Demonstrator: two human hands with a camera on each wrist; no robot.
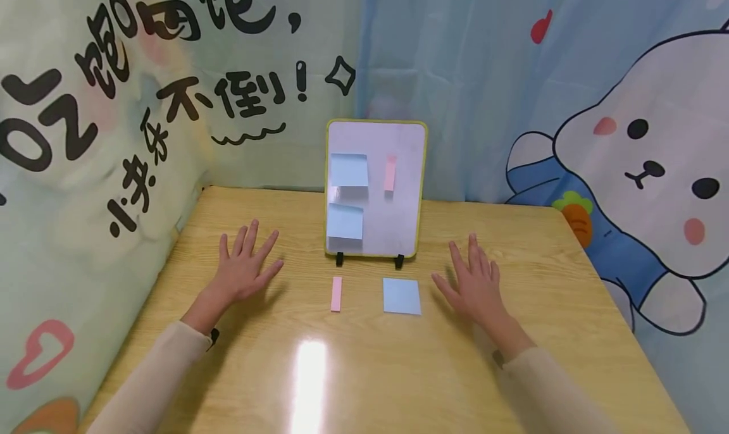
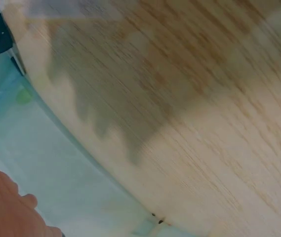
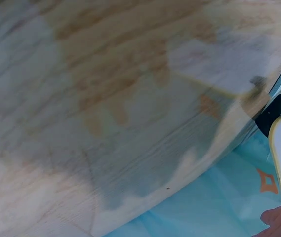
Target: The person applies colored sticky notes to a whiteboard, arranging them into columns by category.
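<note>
My left hand is held over the left part of the table with its fingers spread and straight, holding nothing. On the other side my right hand is likewise spread, just right of a square blue sticky note lying on the wood. A narrow pink sticky strip lies left of that note. Behind them stands a small whiteboard with a yellow rim. Two blue notes, an upper one and a lower one, stick to its left half. A pink strip is on its right.
The whiteboard leans back on black feet near the far edge of the wooden table. Printed fabric curtains rise behind and to the left. A bright light reflection falls on the near tabletop.
</note>
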